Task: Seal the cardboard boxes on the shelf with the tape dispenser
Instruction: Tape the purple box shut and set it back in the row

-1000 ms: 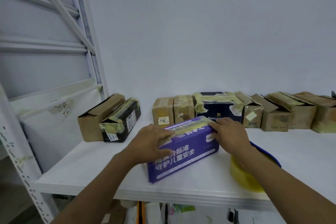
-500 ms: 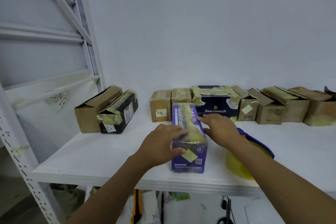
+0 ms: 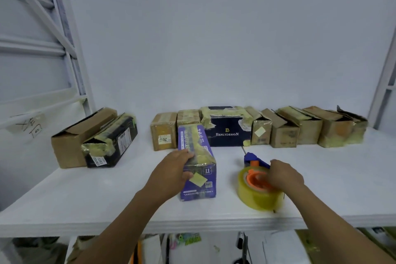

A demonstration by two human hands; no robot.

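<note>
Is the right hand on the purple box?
No, the right hand is on the tape dispenser beside it; only the left hand grips the purple box.

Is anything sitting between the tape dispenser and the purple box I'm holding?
Nothing visible. Only bare white shelf separates the blue tape dispenser in the right hand from the purple cardboard box gripped by the left hand.

The white shelf (image 3: 85,199) carries a purple box (image 3: 199,188) with white lettering and yellowish tape, a blue tape dispenser (image 3: 254,159) with orange hub and translucent yellow roll (image 3: 255,196), a navy box (image 3: 227,133) (gold lettering), and plain brown cartons (image 3: 285,136).
</note>
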